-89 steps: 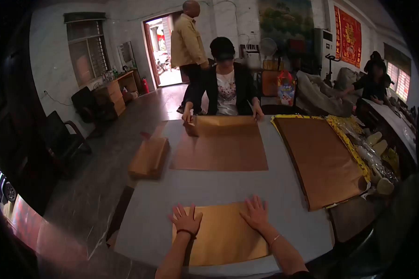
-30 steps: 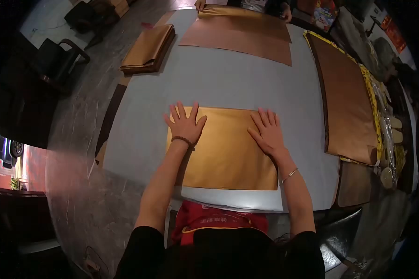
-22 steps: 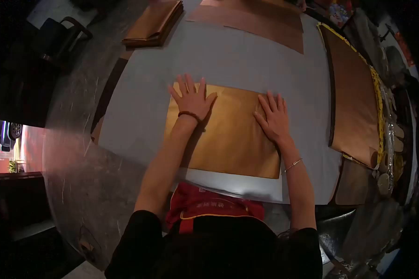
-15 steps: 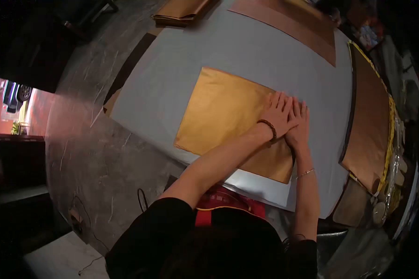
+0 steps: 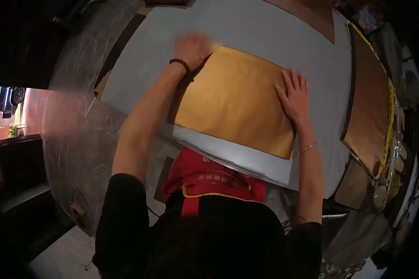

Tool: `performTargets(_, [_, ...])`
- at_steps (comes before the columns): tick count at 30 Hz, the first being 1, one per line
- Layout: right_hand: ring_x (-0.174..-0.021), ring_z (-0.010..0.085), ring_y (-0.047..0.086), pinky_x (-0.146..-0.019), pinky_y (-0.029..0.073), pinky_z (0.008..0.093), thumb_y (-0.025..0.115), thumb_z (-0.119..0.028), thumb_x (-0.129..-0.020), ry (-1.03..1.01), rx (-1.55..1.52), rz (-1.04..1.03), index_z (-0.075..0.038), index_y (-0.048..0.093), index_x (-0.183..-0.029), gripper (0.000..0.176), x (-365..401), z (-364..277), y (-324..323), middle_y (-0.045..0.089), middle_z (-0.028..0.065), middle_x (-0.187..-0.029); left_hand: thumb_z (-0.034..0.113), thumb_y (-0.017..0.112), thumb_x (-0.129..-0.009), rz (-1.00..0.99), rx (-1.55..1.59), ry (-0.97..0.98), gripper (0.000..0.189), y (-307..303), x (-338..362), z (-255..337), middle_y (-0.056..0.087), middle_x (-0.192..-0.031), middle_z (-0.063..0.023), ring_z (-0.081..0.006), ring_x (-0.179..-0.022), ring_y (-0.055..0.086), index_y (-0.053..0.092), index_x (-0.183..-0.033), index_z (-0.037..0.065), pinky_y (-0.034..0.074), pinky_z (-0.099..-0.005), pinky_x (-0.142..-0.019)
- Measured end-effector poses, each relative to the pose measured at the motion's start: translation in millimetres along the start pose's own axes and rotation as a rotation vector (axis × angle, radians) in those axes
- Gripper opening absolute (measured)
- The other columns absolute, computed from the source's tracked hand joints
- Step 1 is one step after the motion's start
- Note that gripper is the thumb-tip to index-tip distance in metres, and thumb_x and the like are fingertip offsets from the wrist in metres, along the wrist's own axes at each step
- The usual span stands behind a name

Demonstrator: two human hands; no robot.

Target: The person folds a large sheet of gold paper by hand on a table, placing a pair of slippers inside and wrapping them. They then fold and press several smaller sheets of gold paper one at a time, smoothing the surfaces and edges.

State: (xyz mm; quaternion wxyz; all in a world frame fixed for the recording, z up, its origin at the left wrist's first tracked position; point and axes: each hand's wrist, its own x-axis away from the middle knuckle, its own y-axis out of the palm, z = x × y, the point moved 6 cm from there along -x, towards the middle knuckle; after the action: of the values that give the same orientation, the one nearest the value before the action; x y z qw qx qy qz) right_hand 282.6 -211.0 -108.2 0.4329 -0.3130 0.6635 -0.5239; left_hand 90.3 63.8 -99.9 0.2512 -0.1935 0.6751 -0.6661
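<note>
A gold-brown sheet lies on the grey-covered table, its lower edge over a paler silvery strip. My right hand rests flat with fingers spread on the sheet's right edge. At the sheet's upper left corner is my left hand, blurred by motion, with its fingers too smeared to make out. A dark beaded bracelet circles the left wrist, and a thin silver one the right.
Brown sheets lie at the table's top right and right side, the latter beside a yellow-edged strip. Another brown stack is at the top edge. A red apron touches the near edge.
My left hand has moved from beside my right hand to the sheet's upper left corner. My right hand stays at the right edge, fingers now more spread. The view has shifted.
</note>
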Motion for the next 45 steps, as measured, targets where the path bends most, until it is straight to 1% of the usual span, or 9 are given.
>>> performTargets(9, [-0.140, 0.0373, 0.020, -0.115, 0.011, 0.0461, 0.038, -0.053, -0.094, 0.025, -0.010, -0.069, -0.019, 0.037, -0.144, 0.060, -1, 0, 1, 0.027, 0.0107, -0.153, 0.037, 0.063, -0.083, -0.093, 0.251, 0.293, 0.023, -19, -36, 39, 0.058, -0.107, -0.0006, -0.0239, -0.111, 0.048, 0.064, -0.100, 0.021, 0.034, -0.0426, -0.094])
performTargets(13, [-0.141, 0.0325, 0.020, -0.115, 0.014, 0.0404, 0.040, -0.045, -0.096, 0.256, -0.821, 0.066, -0.015, 0.033, -0.145, 0.058, -12, 27, -15, 0.024, 0.0130, -0.153, 0.034, 0.066, -0.080, -0.199, 0.385, 0.267, 0.018, -14, -49, 38, 0.058, -0.103, -0.0015, -0.0251, -0.109, 0.049, 0.066, -0.091, 0.020, 0.035, -0.0427, -0.093])
performTargets(15, [-0.129, 0.0255, 0.041, -0.108, 0.030, 0.0344, 0.043, -0.038, -0.098, 0.613, -1.287, 0.196, -0.006, 0.037, -0.142, 0.055, -10, 57, -20, 0.039, 0.0143, -0.144, 0.030, 0.068, -0.079, -0.184, 0.406, 0.266, 0.015, -9, -53, 37, 0.058, -0.102, -0.0019, -0.0255, -0.110, 0.048, 0.066, -0.089, 0.019, 0.035, -0.0435, -0.093])
performTargets(19, [-0.111, 0.0196, 0.054, -0.097, 0.041, 0.0320, 0.056, -0.035, -0.092, 0.463, -1.012, -0.132, -0.005, 0.051, -0.131, 0.050, -28, 81, -14, 0.054, 0.0119, -0.126, 0.025, 0.070, -0.078, -0.207, 0.425, 0.279, 0.013, -9, -54, 38, 0.059, -0.100, -0.0019, -0.0253, -0.110, 0.048, 0.067, -0.089, 0.018, 0.035, -0.0427, -0.092])
performTargets(21, [-0.090, 0.0230, 0.063, -0.079, 0.049, 0.0326, 0.065, -0.033, -0.080, 0.196, -0.542, -0.249, -0.005, 0.066, -0.108, 0.039, -46, 72, -16, 0.066, 0.0124, -0.100, 0.024, 0.070, -0.078, -0.205, 0.422, 0.280, 0.013, -12, -53, 45, 0.059, -0.100, -0.0019, -0.0249, -0.109, 0.048, 0.067, -0.089, 0.018, 0.035, -0.0421, -0.091])
performTargets(25, [-0.077, 0.0188, 0.062, -0.070, 0.049, 0.0328, 0.070, -0.027, -0.072, 0.347, -0.638, -0.533, -0.003, 0.064, -0.087, 0.029, -51, 62, -13, 0.066, 0.0120, -0.082, 0.024, 0.068, -0.082, -0.200, 0.387, 0.296, 0.014, -16, -48, 45, 0.059, -0.101, -0.0043, -0.0260, -0.107, 0.048, 0.066, -0.090, 0.013, 0.033, -0.0440, -0.096])
performTargets(32, [-0.076, 0.0195, 0.061, -0.068, 0.048, 0.0330, 0.074, -0.026, -0.071, 0.243, -0.493, -0.696, -0.002, 0.061, -0.088, 0.032, -38, 47, -19, 0.065, 0.0122, -0.084, 0.022, 0.060, -0.087, 0.067, 0.290, 0.343, 0.009, -16, -33, 54, 0.058, -0.099, -0.0033, -0.0261, -0.106, 0.049, 0.062, -0.092, 0.015, 0.035, -0.0423, -0.089])
performTargets(39, [-0.077, 0.0163, 0.057, -0.071, 0.048, 0.0301, 0.074, -0.023, -0.074, 0.327, -0.876, -0.541, 0.001, 0.060, -0.099, 0.037, -1, 36, -18, 0.061, 0.0072, -0.084, 0.019, 0.054, -0.085, 0.410, 0.070, 0.468, 0.013, -3, -20, 65, 0.056, -0.101, -0.0082, -0.0281, -0.101, 0.051, 0.058, -0.096, 0.012, 0.035, -0.0495, -0.092])
performTargets(45, [-0.065, 0.0120, 0.054, -0.063, 0.046, 0.0272, 0.067, -0.023, -0.085, 0.457, -0.930, -0.739, -0.002, 0.060, -0.095, 0.025, 21, 3, -37, 0.058, 0.0013, -0.074, 0.021, 0.056, -0.085, 0.162, 0.225, 0.436, 0.016, -38, 24, 98, 0.056, -0.106, -0.0094, -0.0288, -0.108, 0.049, 0.061, -0.094, 0.009, 0.035, -0.0462, -0.094])
